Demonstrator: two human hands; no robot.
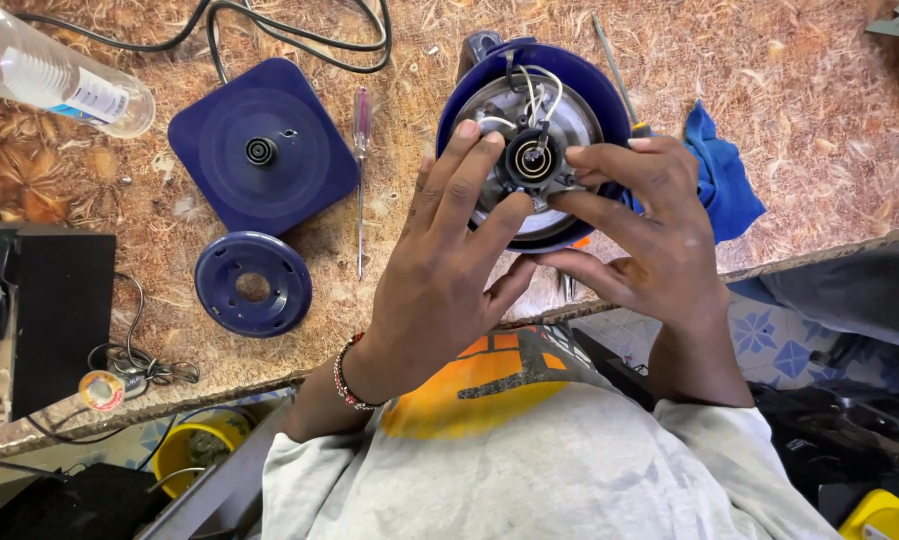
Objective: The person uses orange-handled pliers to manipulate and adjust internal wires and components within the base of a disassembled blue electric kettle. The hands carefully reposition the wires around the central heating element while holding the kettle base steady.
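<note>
A blue electric kettle [580, 75] lies upside down on the worktable, its silver underside and black round connector [532, 162] with white wires exposed. My left hand [440, 270] rests its fingers on the left of the metal underside and connector. My right hand [650, 225] grips the kettle's right side, fingertips touching the connector. Both hands hold the kettle.
A blue square kettle base [260, 145] and a round blue cover [253, 283] lie at left. A screwdriver [361, 170] lies between base and kettle, another [615, 75] behind it. Blue cloth [725, 180], clear bottle [55, 75], black cable [270, 35], solder roll [102, 390], black box [60, 310].
</note>
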